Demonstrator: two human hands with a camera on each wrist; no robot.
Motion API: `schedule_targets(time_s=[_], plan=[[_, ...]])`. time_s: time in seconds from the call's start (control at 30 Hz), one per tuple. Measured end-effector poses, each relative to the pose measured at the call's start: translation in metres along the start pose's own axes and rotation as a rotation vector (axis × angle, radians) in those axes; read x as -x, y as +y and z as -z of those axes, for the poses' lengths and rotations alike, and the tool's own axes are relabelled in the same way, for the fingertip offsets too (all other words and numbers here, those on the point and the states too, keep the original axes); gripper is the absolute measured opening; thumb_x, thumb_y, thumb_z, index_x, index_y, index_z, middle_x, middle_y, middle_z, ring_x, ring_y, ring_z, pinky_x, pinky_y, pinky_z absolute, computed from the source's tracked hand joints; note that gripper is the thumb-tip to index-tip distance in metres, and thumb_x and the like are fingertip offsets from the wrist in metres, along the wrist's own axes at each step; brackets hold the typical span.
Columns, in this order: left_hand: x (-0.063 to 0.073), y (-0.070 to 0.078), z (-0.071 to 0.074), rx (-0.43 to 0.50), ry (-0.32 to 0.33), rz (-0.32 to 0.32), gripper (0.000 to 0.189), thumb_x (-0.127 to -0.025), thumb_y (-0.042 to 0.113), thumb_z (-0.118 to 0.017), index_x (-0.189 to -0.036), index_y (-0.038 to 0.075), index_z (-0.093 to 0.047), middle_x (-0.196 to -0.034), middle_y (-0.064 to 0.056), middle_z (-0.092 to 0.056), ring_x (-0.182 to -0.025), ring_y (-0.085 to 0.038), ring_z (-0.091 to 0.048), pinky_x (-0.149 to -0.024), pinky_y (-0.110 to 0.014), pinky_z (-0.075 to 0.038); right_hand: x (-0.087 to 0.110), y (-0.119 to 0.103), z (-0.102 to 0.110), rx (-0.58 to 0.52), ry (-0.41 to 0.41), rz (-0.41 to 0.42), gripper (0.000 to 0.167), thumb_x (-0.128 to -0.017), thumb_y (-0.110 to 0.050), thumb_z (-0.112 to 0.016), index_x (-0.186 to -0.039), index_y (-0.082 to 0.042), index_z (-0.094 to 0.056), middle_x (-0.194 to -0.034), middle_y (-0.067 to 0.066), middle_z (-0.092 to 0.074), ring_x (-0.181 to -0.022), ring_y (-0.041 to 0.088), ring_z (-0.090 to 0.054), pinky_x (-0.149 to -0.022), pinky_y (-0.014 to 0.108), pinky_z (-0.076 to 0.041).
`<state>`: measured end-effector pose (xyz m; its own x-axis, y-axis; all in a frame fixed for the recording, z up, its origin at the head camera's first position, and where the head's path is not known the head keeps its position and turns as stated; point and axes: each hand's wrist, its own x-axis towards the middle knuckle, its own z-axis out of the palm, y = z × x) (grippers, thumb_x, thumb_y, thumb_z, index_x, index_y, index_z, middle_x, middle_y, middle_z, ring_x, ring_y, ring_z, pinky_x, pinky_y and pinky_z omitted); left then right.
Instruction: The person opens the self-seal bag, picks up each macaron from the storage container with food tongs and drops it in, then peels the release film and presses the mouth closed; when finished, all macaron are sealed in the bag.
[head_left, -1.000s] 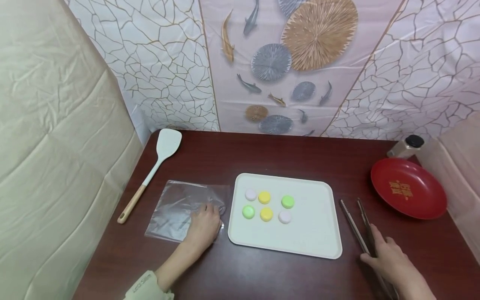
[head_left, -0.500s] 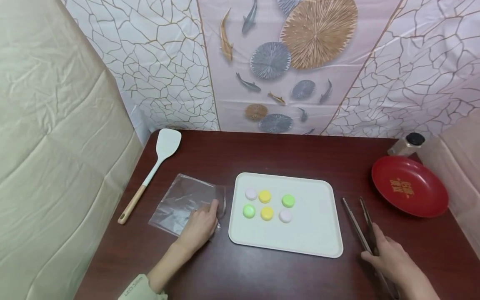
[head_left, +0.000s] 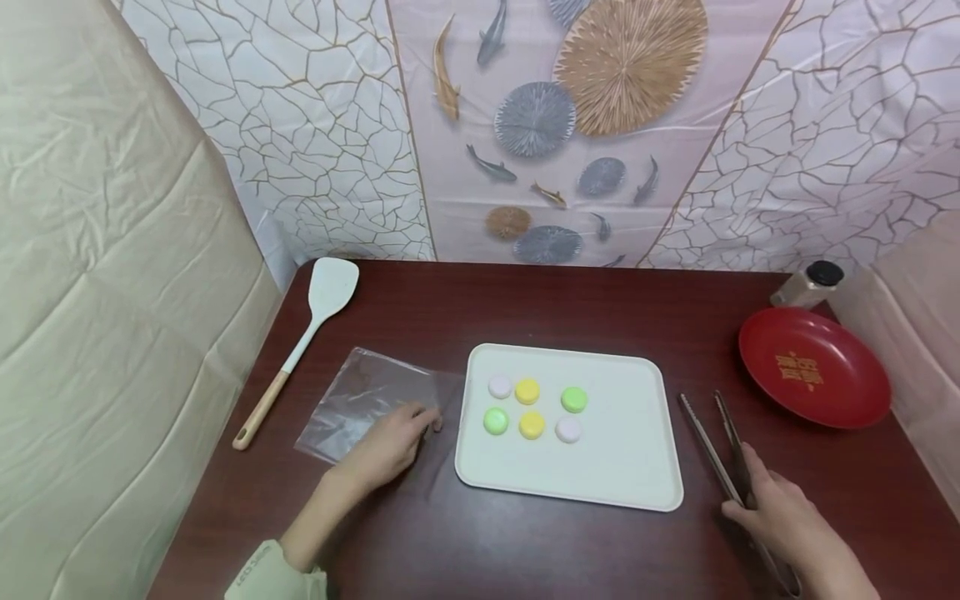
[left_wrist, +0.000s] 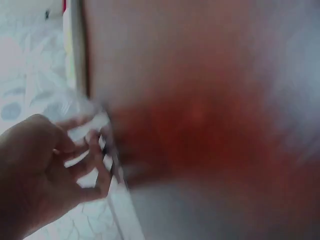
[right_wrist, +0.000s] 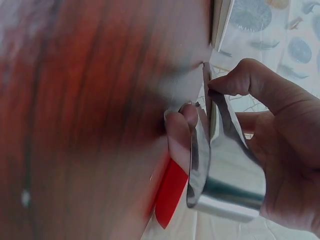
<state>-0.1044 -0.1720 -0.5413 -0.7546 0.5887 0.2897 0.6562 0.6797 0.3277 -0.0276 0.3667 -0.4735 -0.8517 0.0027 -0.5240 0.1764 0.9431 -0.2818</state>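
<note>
In the head view my left hand (head_left: 386, 443) lies over a clear plastic bag (head_left: 356, 404) left of the tray. The left wrist view shows its curled fingers pinching the bag's thin edge, partly blurred. My right hand (head_left: 783, 512) grips metal tongs (head_left: 708, 446) at the right, thumb on one arm and fingers round the other. The tongs' arms are spread apart, their tips on the far side of the hand. Between the hands is a white tray (head_left: 622, 450). Several macarons (head_left: 532, 425), yellow, green and pale lilac, sit on its left half, in two rows.
A white spatula (head_left: 315, 312) with a wooden handle lies at the table's left edge. To the right are a red plate (head_left: 840, 367) with gold characters and a black-lidded jar (head_left: 810, 285). Patterned cloth (head_left: 360, 125) hangs behind the table.
My left hand has shifted left and slightly turned, and the bag beneath it has been pulled askew. My right hand stays in place, gripping the tongs.
</note>
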Motion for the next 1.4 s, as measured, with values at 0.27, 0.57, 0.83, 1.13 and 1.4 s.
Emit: schedule_targets(time_s=[0.27,0.57,0.83,1.13,1.4], plan=[[0.000,-0.009,0.002,0.039,-0.024,-0.021,0.028,-0.091,0.007,-0.088,-0.102,0.022,-0.066,-0.107,0.004,-0.059,-0.087,-0.015,-0.066,-0.070,-0.031,-0.059,-0.015,0.024,-0.014,0.002,0.017,0.036,0.108,-0.097,-0.032,-0.085,-0.157,0.025,-0.015,-0.090,0.013,-0.063,-0.089,0.031,-0.064,-0.085,0.061,-0.059],[-0.009,0.018,0.012,0.001,0.043,0.104,0.024,-0.091,0.011,-0.089,-0.091,0.012,-0.065,-0.097,-0.001,-0.063,-0.080,-0.018,-0.065,-0.067,-0.038,-0.059,-0.004,0.009,-0.005,-0.001,0.016,0.010,0.102,-0.097,-0.026,-0.084,-0.157,0.024,-0.018,-0.100,0.024,-0.068,-0.101,0.041,-0.069,-0.094,0.068,-0.059],[-0.007,0.005,-0.012,0.149,0.217,0.148,0.045,-0.090,0.001,-0.086,-0.123,0.007,-0.057,-0.086,0.004,-0.068,-0.071,-0.007,-0.063,-0.058,-0.030,-0.053,0.001,0.001,0.000,-0.046,0.032,0.050,0.096,-0.099,-0.021,-0.079,-0.157,0.024,-0.018,-0.095,0.020,-0.071,-0.089,0.031,-0.075,-0.095,0.072,-0.056],[-0.005,0.013,-0.013,0.346,0.313,0.326,0.022,-0.099,0.004,-0.080,-0.116,0.003,-0.065,-0.084,-0.001,-0.070,-0.049,0.004,-0.052,-0.048,-0.021,-0.045,0.013,-0.002,-0.001,-0.049,0.241,0.154,0.086,-0.093,-0.005,-0.080,-0.156,0.021,-0.026,-0.123,0.048,-0.058,-0.093,0.047,-0.076,-0.089,0.068,-0.060],[-0.002,0.007,-0.017,0.414,0.387,0.299,0.010,-0.100,-0.003,-0.075,-0.108,-0.001,-0.080,-0.093,-0.010,-0.070,-0.046,0.005,-0.054,-0.041,-0.016,-0.048,0.011,-0.006,-0.007,-0.023,0.577,0.334,0.075,-0.089,-0.013,-0.090,-0.149,0.010,-0.051,-0.133,0.043,-0.063,-0.108,0.060,-0.068,-0.089,0.079,-0.054]])
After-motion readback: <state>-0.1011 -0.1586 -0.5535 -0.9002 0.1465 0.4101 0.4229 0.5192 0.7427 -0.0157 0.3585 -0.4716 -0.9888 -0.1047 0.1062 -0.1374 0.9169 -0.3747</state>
